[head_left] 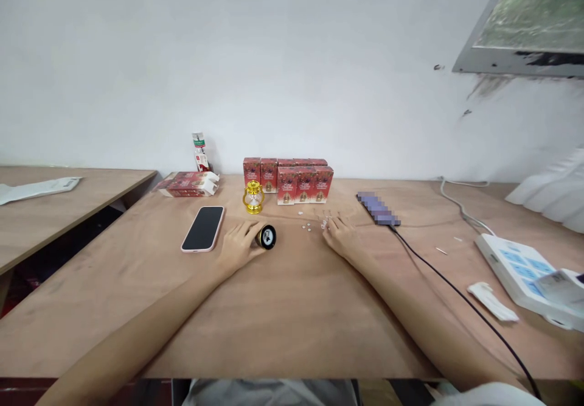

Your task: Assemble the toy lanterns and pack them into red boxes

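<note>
My left hand (238, 245) is closed round a small round item with a black base, probably a mini lantern (267, 237). It is tipped over, so its underside with a silvery centre faces me. My right hand (341, 235) rests on the table, fingers reaching forward and slightly apart, at a few tiny white pieces (324, 224). More little white discs (309, 227) lie between my hands. Just behind my left hand stands a gold mini lantern (253, 198), upright, with a clear middle.
Red printed boxes (296, 185) stand in rows near the wall. Flattened red cartons (189, 184) lie at left, by a small bottle (199, 152). A pink-edged phone (203, 229) is left of my hand. At right are a phone (378, 209) on a black cable (438, 276) and a white power strip (520, 266).
</note>
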The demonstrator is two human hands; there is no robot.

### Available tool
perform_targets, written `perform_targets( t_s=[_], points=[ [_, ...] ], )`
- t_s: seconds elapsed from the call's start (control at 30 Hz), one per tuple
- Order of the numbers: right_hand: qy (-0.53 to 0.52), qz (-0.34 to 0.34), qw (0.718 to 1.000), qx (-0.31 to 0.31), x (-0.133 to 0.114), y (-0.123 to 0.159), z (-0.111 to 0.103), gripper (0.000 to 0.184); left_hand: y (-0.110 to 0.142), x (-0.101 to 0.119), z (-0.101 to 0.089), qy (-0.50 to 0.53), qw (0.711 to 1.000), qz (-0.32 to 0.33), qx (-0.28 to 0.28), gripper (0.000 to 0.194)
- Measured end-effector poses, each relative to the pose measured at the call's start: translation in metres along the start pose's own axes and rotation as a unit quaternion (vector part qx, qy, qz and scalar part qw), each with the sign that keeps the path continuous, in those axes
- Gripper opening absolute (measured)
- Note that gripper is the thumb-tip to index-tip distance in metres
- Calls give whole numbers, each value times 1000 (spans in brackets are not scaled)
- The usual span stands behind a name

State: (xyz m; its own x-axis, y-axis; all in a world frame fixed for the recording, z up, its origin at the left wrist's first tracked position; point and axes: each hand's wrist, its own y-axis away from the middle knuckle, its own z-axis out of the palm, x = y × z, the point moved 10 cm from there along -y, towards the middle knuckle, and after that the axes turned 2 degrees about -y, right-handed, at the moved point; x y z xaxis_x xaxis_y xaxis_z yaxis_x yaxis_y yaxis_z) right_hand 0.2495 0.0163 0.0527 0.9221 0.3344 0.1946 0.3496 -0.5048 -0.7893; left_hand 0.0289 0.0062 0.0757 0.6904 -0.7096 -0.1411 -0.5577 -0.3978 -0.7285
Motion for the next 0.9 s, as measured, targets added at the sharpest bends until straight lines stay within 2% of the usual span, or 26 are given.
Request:
perform_targets(
  t_s=[0.1, 0.2, 0.3, 0.4, 0.5, 0.9],
  points=[
    [44, 33, 998, -32, 1, -2, 5, 21, 0, 0, -2, 6, 1000, 1, 9, 48],
    [25, 38, 999, 2, -18, -9, -8, 20, -1, 1, -1, 11, 1000, 0, 5, 49],
    [-66, -1, 996, 60, -52, -18, -26, 20, -2, 2, 2, 11, 1000, -10, -13, 47],
    [-182, -44, 975, 120, -87, -25, -42, 11, -3, 6, 3, 5, 1000, -1, -15, 44],
    [-242, -69, 957, 141, -111, -33, -47, 8, -3, 9, 4, -4, 1000, 12, -16, 45],
    [-238, -104, 948, 183, -122, -35, -52, 14, -3, 16, 4, -29, 999, 36, -11, 47]
  ],
)
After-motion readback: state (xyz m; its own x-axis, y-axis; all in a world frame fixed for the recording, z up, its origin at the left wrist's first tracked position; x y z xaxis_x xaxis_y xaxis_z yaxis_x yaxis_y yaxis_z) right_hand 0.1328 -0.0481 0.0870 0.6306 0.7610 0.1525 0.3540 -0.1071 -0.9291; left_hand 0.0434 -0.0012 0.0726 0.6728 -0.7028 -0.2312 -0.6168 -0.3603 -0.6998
